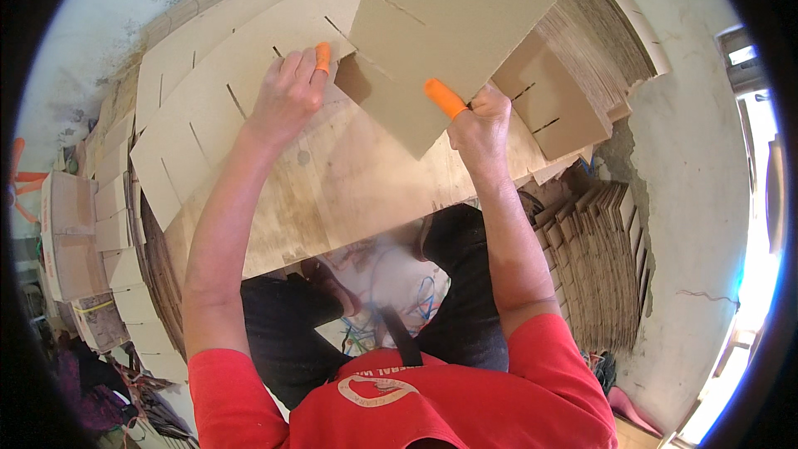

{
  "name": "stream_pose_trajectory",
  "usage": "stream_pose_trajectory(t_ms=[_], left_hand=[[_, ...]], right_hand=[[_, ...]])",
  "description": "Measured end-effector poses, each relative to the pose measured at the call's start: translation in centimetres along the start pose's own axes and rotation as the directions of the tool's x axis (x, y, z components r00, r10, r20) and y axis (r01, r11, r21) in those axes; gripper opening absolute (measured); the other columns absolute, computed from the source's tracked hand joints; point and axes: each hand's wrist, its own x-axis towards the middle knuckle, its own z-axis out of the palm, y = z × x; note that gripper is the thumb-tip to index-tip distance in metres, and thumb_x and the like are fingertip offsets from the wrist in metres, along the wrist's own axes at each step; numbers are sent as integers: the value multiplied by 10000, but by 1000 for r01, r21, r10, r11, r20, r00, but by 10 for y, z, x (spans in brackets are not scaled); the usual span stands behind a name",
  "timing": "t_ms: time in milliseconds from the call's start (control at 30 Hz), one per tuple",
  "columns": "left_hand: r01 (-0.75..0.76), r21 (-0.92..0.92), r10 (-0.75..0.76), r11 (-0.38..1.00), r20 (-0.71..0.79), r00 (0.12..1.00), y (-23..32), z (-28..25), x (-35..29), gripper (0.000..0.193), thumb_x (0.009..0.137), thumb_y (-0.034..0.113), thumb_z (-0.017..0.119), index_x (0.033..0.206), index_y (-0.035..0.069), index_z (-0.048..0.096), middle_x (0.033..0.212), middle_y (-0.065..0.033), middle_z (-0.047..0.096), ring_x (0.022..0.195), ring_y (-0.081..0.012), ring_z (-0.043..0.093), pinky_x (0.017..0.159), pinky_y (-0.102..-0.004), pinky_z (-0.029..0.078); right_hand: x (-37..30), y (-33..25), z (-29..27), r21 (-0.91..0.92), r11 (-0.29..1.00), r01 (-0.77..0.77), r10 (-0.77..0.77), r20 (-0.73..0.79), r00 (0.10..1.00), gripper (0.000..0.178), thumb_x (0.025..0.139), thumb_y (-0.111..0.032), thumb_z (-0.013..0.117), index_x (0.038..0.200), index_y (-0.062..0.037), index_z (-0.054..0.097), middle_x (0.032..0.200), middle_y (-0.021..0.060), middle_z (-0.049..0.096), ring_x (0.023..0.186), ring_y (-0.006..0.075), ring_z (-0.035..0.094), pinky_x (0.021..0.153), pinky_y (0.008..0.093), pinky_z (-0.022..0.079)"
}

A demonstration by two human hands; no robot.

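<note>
My right hand (484, 129) grips the lower right edge of a plain brown cardboard sheet (461, 21), with an orange-covered thumb lying on its face. The sheet is tilted above the wooden board, and a few narrow slits show in it. To its left, my left hand (291, 96) is closed, fingers curled down at the edge of the slotted cardboard sheets (212, 91). One of its fingers wears an orange cover (322, 56). What those fingers pinch, if anything, is hidden. A shaded cardboard piece (354, 79) shows between the left hand and the held sheet.
A wooden board (332, 191) spans above my knees. Slotted cardboard pieces (553, 104) lie at its right end, beside a tall cardboard stack (582, 41). Another stack (594, 258) stands lower right, against the wall (698, 199). More cardboard (71, 212) is piled at the left.
</note>
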Motion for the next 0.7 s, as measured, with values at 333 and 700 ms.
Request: stream_pose_trajectory(t_ms=[333,700], left_hand=[[-168,-214,172,962,1,985,76,-55,-4,372,701,91,653,1044,-53,651,1040,-165,628,880,-266,589,724,-348,514],[386,-94,-391,918,-36,920,-15,17,22,424,868,291,662,1132,-40,635,988,-110,649,948,-271,566,803,-396,440]], right_hand=[[-1,21,16,-239,959,151,-182,-114,977,102,856,-69,732,931,-2,714,625,-30,605,489,23,416,413,241,329],[-10,30,26,-329,932,154,-173,-30,984,160,871,-115,730,934,29,699,660,-16,609,606,50,454,502,272,399]])
